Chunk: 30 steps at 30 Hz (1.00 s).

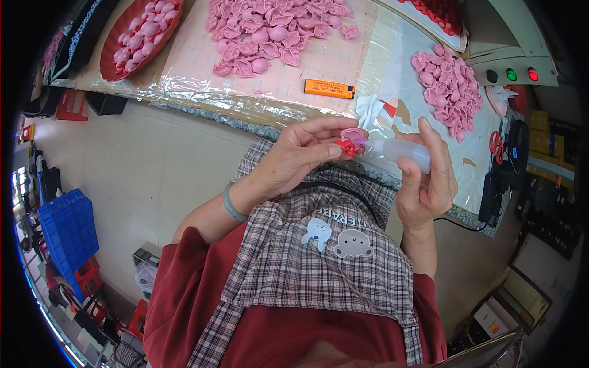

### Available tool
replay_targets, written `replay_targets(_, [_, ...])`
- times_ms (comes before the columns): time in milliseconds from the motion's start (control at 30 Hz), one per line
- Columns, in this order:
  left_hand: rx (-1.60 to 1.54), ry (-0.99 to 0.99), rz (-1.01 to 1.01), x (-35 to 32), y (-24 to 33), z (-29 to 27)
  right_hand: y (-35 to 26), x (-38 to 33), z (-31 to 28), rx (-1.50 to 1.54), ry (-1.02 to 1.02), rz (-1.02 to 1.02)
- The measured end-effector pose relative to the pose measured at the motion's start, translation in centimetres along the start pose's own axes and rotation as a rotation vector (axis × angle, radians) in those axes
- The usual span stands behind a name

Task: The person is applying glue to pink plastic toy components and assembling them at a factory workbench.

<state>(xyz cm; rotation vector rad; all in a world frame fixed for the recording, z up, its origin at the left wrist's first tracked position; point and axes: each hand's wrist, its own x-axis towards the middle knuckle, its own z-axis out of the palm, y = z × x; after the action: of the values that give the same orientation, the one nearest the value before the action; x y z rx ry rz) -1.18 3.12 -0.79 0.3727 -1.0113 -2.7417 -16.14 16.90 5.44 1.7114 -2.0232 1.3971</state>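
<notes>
My left hand point(293, 153) pinches a small pink molded piece point(353, 133) with a red bow-shaped part point(346, 148) against it, just over the table's front edge. Whether the two parts are joined, I cannot tell. In my right hand point(428, 190) lies a translucent squeeze bottle point(405, 152), gripped between thumb and fingers and tipped almost level. Its pinkish nozzle point(363, 142) points left and meets or nearly meets the pink piece. An orange lighter point(329, 88) rests on the table beyond my left hand, beside a crumpled white tissue point(369, 110).
Loose pink pieces form a large pile point(270, 30) at the back and a smaller pile point(451, 89) at right. A red oval tray point(110, 67) of pink-and-red pieces stands back left. Red scissors point(496, 147) and a machine with colored buttons point(512, 75) are at right.
</notes>
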Motion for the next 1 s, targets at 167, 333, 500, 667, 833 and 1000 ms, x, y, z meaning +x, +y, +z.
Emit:
replay_targets(167, [-0.015, -0.003, 0.008, 0.10, -0.01, 0.11, -0.03, -0.08, -0.02, -0.018, -0.011, -0.002])
replay_targets(333, [-0.032, 0.007, 0.009, 0.08, -0.05, 0.15, 0.05, 0.01, 0.11, -0.015, -0.013, -0.021])
replay_targets(500, [0.011, -0.001, -0.006, 0.04, -0.17, -0.11, 0.11, -0.06, -0.01, -0.014, -0.017, -0.019])
replay_targets(667, [0.000, -0.003, -0.005, 0.08, -0.20, -0.10, 0.02, -0.17, -0.07, 0.008, 0.002, -0.008])
replay_targets(833, [-0.024, 0.001, 0.009, 0.11, -0.12, 0.11, 0.00, 0.01, -0.05, -0.011, -0.005, -0.012])
replay_targets(1000, [-0.019, -0.005, 0.011, 0.12, -0.17, 0.08, -0.32, 0.10, -0.27, -0.012, -0.064, 0.003])
